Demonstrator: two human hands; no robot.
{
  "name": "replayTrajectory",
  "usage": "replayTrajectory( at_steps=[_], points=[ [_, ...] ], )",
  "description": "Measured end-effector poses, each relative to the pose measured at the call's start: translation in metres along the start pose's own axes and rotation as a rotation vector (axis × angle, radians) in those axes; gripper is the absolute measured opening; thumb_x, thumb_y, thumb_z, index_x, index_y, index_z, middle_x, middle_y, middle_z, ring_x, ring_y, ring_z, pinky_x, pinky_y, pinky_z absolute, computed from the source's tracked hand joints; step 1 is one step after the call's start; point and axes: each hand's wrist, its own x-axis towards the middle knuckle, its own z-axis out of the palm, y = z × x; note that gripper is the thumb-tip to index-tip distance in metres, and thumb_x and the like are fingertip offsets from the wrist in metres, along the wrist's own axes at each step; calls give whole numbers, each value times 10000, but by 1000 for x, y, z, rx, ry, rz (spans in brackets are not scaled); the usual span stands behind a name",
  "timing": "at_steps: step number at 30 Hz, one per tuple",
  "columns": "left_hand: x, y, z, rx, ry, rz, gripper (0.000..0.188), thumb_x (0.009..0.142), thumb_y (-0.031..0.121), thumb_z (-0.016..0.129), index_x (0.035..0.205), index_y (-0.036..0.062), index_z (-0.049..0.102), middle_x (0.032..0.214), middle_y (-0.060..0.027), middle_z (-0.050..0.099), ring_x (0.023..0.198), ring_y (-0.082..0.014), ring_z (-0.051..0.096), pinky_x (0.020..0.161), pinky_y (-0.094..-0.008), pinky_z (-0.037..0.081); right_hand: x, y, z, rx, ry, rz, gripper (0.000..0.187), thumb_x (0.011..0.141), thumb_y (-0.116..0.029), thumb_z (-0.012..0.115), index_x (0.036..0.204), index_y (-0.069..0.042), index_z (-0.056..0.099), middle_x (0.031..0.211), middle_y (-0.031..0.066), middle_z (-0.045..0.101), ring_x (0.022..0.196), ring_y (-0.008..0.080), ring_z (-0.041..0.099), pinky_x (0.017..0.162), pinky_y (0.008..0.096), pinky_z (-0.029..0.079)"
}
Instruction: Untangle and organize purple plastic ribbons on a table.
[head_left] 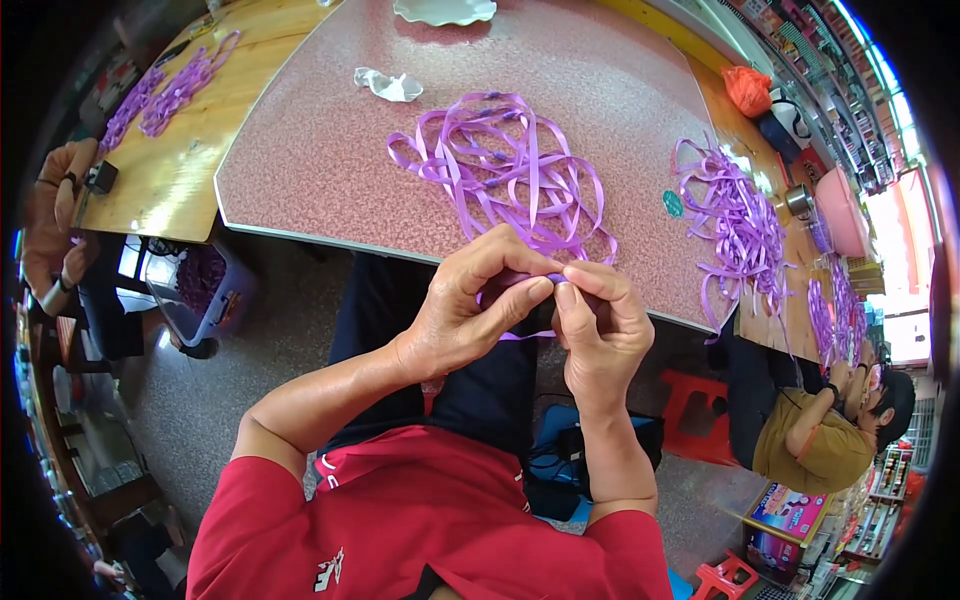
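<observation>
As the left hand (462, 302) and right hand (607, 335) pinch a purple ribbon (557, 279) between thumbs and fingers at the pink surface's (320, 150) near edge, more looped purple ribbons (533, 180) lie just beyond, before a crumpled white tissue (402, 90) and a wavy-rimmed plate (445, 11).

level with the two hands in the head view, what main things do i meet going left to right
Co-worker's hand → translucent bin → left hand → held purple ribbon → right hand → heaped purple ribbons → far-right ribbons
</observation>
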Motion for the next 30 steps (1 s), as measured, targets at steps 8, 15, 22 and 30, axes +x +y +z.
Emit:
replayTrajectory(
  at_steps=[8, 15, 22, 30],
  points=[
    [2, -2, 0, 161, -106, -1, 200, 1028, 200, 524, 986, 10, 568, 804, -61, 517, 701, -160, 521, 607, -310, 415, 1, 4, -8, -260, -122, -292, 202, 857, 100, 682, 1029, -3, 655, 1056, 89, 644, 825, 94, 602, 708, 205, 491],
    [6, -11, -5, 326, -43, 400, 120, 939, 108, 618, 905, 8, 560, 707, -118, 508, 567, -295, 519, 483, -378, 395, 2, -11, -6, -251, -193, -201, 195, 855, 87, 700, 1032, 10, 678, 1002, 94, 656, 817, 93, 606, 684, 206, 489],
    [1, -16, -6, 295, -66, 512, 303, 1034, 308, 482, 995, 8, 504, 729, -128, 544, 568, -224, 515, 493, -331, 407, 1, -16, -10, -84, -321, -155, 168, 866, 53, 705, 1026, 2, 695, 973, 93, 664, 731, 69, 588, 584, 188, 457],
    [1, -14, -1, 282, -45, 517, 312, 1044, 312, 457, 1007, 4, 489, 738, -124, 535, 576, -188, 487, 502, -311, 396, -3, -17, -7, -36, -313, -135, 171, 885, 49, 683, 1049, 3, 687, 980, 98, 660, 657, 55, 567, 542, 189, 441]
  ],
)
